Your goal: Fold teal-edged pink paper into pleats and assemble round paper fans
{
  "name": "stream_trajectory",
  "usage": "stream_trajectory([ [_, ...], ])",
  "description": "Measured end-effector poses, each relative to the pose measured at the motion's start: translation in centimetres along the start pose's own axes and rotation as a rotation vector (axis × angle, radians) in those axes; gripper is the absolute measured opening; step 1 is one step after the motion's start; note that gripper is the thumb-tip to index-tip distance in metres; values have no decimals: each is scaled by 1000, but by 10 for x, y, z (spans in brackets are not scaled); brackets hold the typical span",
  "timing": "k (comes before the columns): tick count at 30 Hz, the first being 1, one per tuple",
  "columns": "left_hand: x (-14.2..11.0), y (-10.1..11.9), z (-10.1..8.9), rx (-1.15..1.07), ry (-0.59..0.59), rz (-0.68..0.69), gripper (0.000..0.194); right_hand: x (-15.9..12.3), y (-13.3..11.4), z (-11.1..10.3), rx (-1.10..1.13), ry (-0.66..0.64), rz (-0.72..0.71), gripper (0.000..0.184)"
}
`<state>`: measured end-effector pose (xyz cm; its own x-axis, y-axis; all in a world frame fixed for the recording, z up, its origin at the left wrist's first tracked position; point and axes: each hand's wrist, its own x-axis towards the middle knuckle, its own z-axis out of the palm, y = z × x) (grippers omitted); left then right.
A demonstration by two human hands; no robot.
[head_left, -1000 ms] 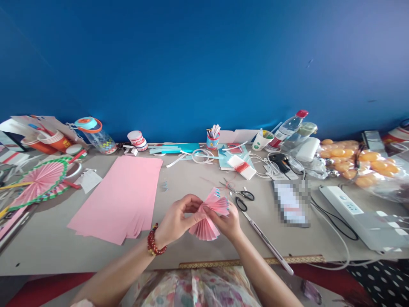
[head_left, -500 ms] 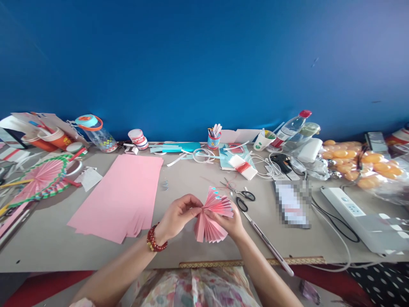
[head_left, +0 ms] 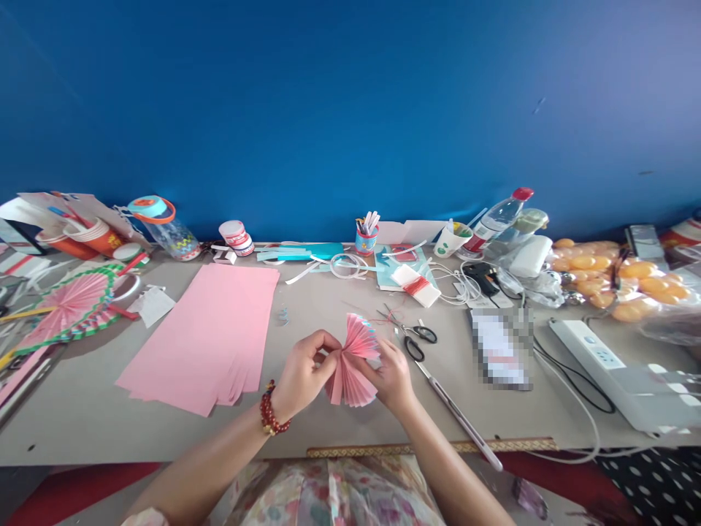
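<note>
A pleated pink paper fan (head_left: 355,383) is held between both hands above the front middle of the table, its folds spread out to the right with blue marks along the edge. My left hand (head_left: 312,369), with a red bead bracelet at the wrist, pinches the gathered centre of the pleats. Fingers of my right hand (head_left: 391,372) grip the fan's right side, the thumb lying between its upper and lower halves. Just right of that hand lie black-handled scissors (head_left: 415,340). To the left rests a stack of pink paper sheets (head_left: 208,336).
A utility knife (head_left: 460,416) lies at the right, near the table's front edge. Farther right are a blurred phone (head_left: 501,351) and a white power strip (head_left: 602,365) with cables. At far left sits a finished-looking pink and green fan (head_left: 77,299). A thread-wound card (head_left: 416,285) lies behind the scissors.
Both hands have shifted slightly, the right one leftward, and the fan has moved a little left with them. Its upper folds now stand more upright.
</note>
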<state>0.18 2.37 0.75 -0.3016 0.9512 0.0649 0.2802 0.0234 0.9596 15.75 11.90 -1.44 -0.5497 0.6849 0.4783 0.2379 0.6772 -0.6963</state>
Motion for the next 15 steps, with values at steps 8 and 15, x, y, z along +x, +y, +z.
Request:
stream_trajectory([
  [8, 0, 5, -3, 8, -44, 35, 13, 5, 0, -3, 26, -85, 146, 24],
  [15, 0, 2, -1, -77, -78, -6, 14, 5, 1, 0, 51, -95, 226, 24],
])
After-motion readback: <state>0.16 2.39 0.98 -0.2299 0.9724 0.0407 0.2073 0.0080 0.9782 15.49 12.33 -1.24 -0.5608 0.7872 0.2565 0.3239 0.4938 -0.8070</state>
